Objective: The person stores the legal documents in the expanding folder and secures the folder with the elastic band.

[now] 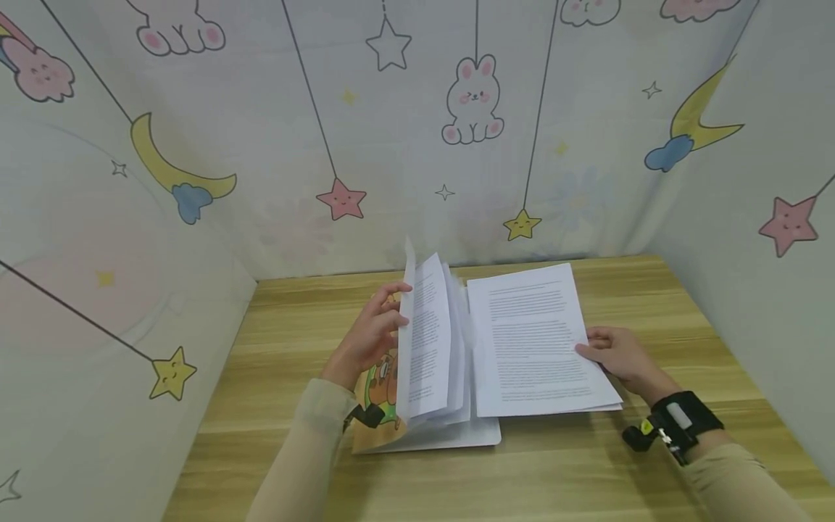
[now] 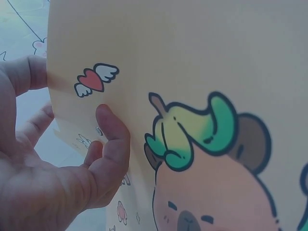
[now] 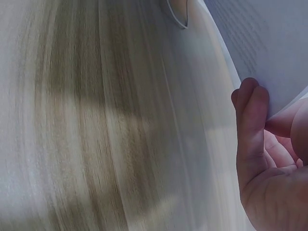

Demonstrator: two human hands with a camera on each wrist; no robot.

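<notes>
A folder (image 1: 450,433) lies on the table, its cartoon cover (image 2: 211,53) raised on the left. Printed pages (image 1: 427,326) stand fanned up inside it. My left hand (image 1: 370,332) holds the cover's left edge, with some fingers reaching behind that edge in the left wrist view (image 2: 62,168). At the right, my right hand (image 1: 620,357) pinches the lower right side of a thin stack of printed sheets (image 1: 528,341), thumb on top and fingers beneath. The stack's left side lies against the folder's right part. In the right wrist view the pinched sheet corner shows beside the fingers (image 3: 252,106).
The wood-grain table (image 1: 554,471) extends around the folder. A pale cloth wall (image 1: 404,130) with cartoon rabbits, stars and moons rises behind it and at both sides. Each wrist wears a strapped camera, the right one a black band (image 1: 688,420).
</notes>
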